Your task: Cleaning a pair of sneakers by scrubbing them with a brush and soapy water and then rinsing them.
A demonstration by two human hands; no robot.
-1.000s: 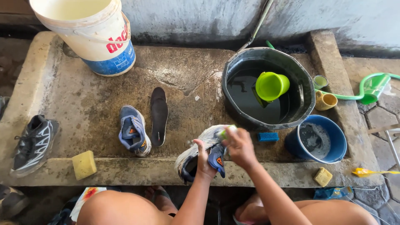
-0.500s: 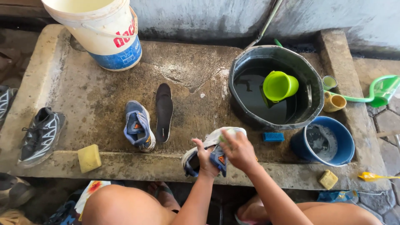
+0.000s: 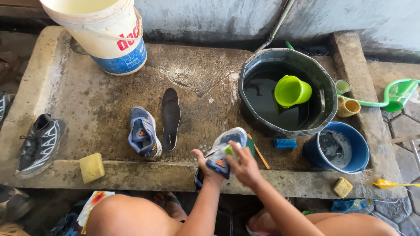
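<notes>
Black basin [image 3: 326, 94] holds dark water, green cup [image 3: 291, 91].

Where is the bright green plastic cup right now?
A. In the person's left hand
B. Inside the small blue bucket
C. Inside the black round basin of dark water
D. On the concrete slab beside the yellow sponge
C: the bright green plastic cup sits tilted inside the black round basin, over the dark water, well apart from the small blue bucket, the yellow sponge and the left hand.
</notes>
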